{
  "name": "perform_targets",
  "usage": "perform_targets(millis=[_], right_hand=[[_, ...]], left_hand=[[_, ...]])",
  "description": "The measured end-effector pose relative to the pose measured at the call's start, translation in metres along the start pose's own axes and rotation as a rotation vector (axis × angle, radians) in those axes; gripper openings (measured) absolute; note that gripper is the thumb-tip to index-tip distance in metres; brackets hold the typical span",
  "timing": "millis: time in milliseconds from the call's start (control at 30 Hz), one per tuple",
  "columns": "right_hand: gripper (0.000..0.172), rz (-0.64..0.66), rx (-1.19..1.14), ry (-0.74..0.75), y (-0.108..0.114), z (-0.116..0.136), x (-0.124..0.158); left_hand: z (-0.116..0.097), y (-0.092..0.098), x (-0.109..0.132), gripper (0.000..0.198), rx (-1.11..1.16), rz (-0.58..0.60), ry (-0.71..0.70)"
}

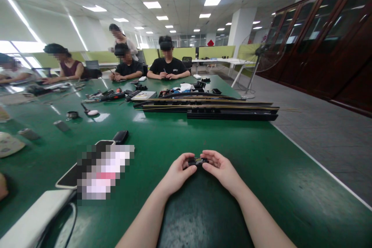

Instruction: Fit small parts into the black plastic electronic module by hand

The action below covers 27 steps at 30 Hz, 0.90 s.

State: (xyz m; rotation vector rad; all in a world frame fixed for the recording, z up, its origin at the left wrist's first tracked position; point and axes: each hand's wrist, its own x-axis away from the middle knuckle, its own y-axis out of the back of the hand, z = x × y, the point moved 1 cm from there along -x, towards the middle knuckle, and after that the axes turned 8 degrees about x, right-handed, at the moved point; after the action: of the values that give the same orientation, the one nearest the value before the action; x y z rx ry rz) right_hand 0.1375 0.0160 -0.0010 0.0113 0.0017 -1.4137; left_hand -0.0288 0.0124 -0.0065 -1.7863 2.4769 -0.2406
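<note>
Both my hands meet just above the green table near its front edge. Between them is a small black part with a bit of yellow on it. My left hand pinches its left end with curled fingers. My right hand pinches its right end the same way. My forearms run back toward the bottom of the view.
A phone and a small black case lie to the left, with a white box at the lower left. Long black bars lie across the table's middle. Several seated people work at the far end. A floor fan stands at right.
</note>
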Motion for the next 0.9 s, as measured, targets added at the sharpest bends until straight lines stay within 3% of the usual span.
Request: perform_targets(millis=[300, 900], right_hand=[[0.032, -0.029, 0.074, -0.014, 0.0001, 0.0005, -0.0003], [0.035, 0.007, 0.127, -0.021, 0.0008, 0.0016, -0.0003]], left_hand=[[-0.0014, 0.0013, -0.0007, 0.041, 0.005, -0.055, 0.000], [-0.0016, 0.0016, -0.0006, 0.047, 0.103, -0.050, 0.001]])
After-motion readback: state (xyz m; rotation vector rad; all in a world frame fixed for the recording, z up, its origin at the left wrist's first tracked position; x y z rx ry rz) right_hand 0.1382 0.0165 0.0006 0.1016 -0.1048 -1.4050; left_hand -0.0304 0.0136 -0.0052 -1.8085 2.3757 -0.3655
